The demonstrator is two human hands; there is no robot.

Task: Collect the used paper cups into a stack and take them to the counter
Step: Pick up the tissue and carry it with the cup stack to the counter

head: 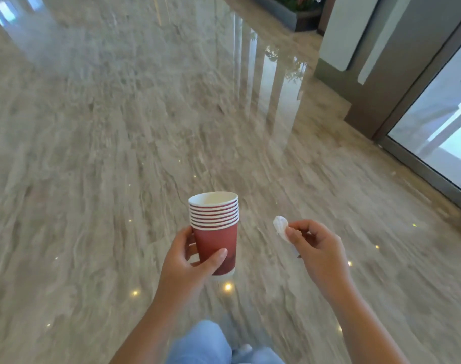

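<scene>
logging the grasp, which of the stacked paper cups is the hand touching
The bottom paper cup, the outermost: it alone shows its whole red wall, which the left hand grips. The other cups show only white rims above it.

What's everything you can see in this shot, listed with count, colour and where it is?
paper cup stack: one stack of about eight nested cups, red with white rims, upright in the left hand
tissue: one, white, crumpled, pinched in the right hand
marble floor: one, glossy beige-grey, fills most of the view
glass door: one, metal-framed, right edge
planter: one, dark grey with green plants, top right
trousers: one pair, light blue, bottom centre
shoe: one visible, white, bottom centre
left hand: grips the cup stack
right hand: pinches the tissue
</scene>
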